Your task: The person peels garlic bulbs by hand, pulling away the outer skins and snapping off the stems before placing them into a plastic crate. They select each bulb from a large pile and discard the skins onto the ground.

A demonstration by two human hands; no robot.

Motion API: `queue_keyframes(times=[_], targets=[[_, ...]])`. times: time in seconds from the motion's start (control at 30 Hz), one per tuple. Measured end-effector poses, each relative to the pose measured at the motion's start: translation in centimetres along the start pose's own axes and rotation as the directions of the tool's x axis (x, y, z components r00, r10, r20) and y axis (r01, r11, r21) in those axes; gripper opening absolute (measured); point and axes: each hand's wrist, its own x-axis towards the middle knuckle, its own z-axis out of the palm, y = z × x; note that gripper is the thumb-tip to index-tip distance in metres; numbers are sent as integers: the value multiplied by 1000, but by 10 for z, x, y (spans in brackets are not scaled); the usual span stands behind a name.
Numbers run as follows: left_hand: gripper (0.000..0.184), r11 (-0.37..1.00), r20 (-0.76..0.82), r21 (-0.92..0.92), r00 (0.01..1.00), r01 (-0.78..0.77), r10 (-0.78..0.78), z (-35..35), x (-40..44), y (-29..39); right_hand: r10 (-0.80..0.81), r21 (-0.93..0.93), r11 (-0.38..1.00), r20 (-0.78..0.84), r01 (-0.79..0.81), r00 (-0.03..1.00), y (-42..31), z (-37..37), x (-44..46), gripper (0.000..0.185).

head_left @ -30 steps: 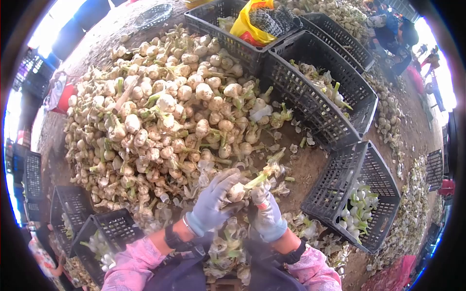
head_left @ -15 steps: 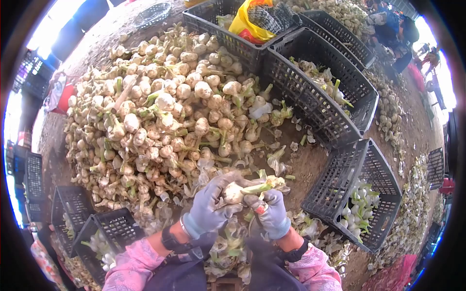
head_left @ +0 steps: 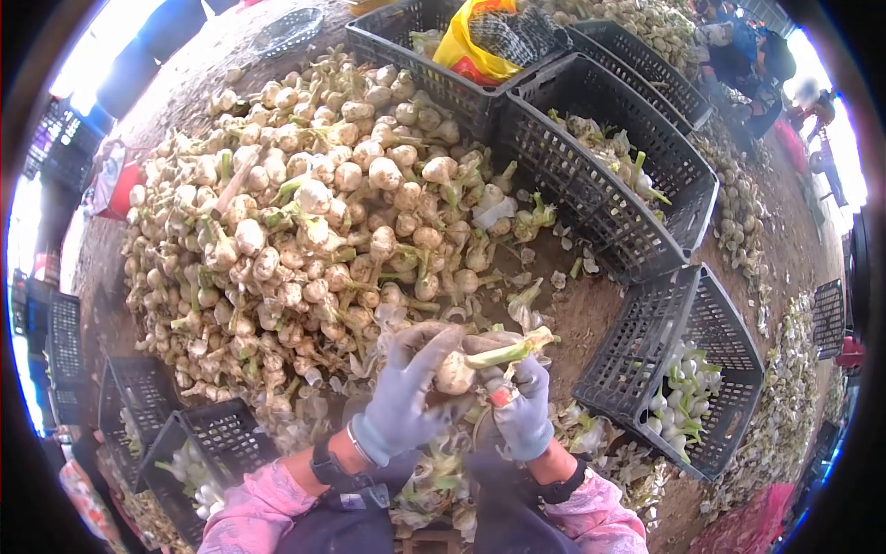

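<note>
A garlic bulb with a thick green stalk [head_left: 499, 355] is held between my hands, its stalk pointing right. My left hand [head_left: 403, 395], in a soiled pale glove, curves its fingers around the bulb's left side; the thumb below is blurred. On the other side, my right hand [head_left: 524, 406] pinches the stalk close to the bulb. A small red piece [head_left: 501, 397] shows at the right fingers; I cannot make out what it belongs to. Beyond my hands lies a large heap of untrimmed garlic [head_left: 305, 231]. Loose skins and leaves [head_left: 438, 480] lie between my legs.
To the right, a tilted black crate [head_left: 637, 369] holds cleaned white garlic [head_left: 685, 392]. Another crate [head_left: 591, 185] contains stalky garlic, and one behind it carries a yellow bag [head_left: 475, 42]. More crates [head_left: 217, 434] stand at lower left. A person [head_left: 748, 60] bends at upper right.
My left fingers have loosened and spread somewhat around the bulb. The garlic has shifted slightly right, its stalk tip now higher. The heap and crates stay put.
</note>
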Motion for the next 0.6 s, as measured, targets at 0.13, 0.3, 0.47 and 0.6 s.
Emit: queue_keyframes(times=[0.13, 0.3, 0.47, 0.6], targets=[[69, 999, -49, 42, 998, 35, -33, 5, -13, -3, -181, -189, 966, -1, 178, 983, 5, 3, 0, 18], [64, 994, -94, 89, 993, -56, 65, 8, -13, -6, -96, -152, 984, -20, 92, 995, 19, 5, -4, 27], [61, 972, -86, 159, 979, -172, 187, 13, -15, -10, 281, 422, 880, -93, -218, 955, 18, 18, -14, 24], [56, 905, 161, -363, 972, 222, -174, -4, -5, -3, 109, 286, 955, -75, -84, 991, 44, 7, -17, 20]])
